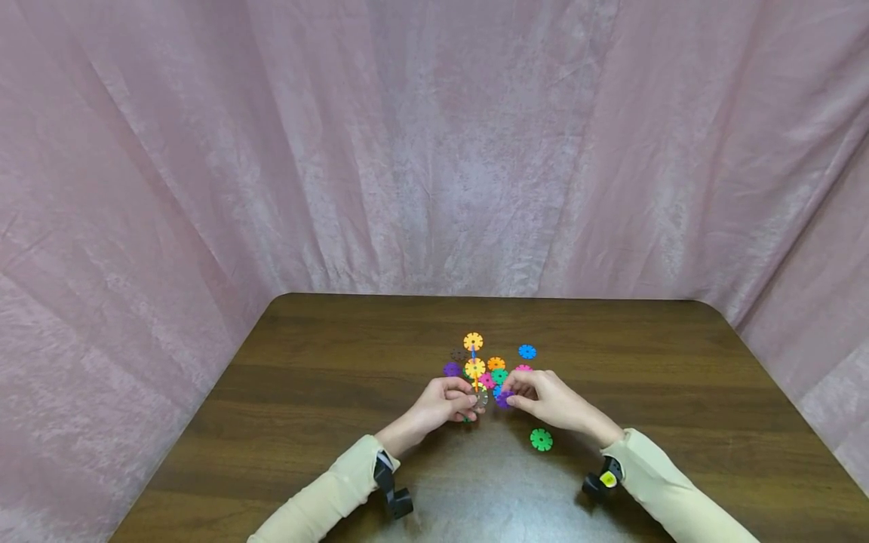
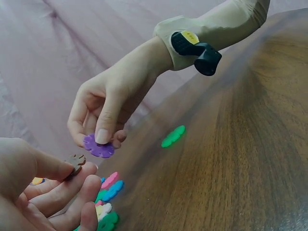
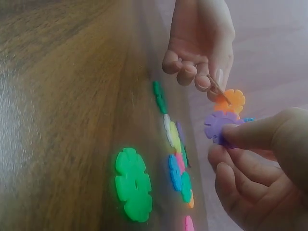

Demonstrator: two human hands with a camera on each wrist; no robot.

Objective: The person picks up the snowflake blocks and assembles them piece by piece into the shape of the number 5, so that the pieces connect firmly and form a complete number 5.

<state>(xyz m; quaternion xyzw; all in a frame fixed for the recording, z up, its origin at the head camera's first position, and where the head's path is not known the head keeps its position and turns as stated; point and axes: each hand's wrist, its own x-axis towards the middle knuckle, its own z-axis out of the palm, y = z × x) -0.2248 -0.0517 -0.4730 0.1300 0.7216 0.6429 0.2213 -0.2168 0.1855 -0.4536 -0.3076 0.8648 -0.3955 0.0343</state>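
My left hand [image 1: 441,402] pinches a brown notched flower disc [image 2: 76,164] between thumb and fingers. An orange disc [image 3: 231,102] shows joined to the brown one in the right wrist view. From there a chain with yellow-orange discs [image 1: 474,367] and edge-on pieces runs away from the hand in the head view. My right hand [image 1: 553,400] pinches a purple notched disc [image 2: 98,147] by thumb and fingers, close to the right of the brown one and apart from it. The thumb covers part of the purple disc.
Loose flower discs in several colours lie on the brown wooden table [image 1: 305,392] beyond and below the hands. A bright green disc [image 1: 541,440] lies apart, nearer and to the right; a blue disc [image 1: 527,351] lies farther back. Pink curtains [image 1: 434,151] hang behind the table.
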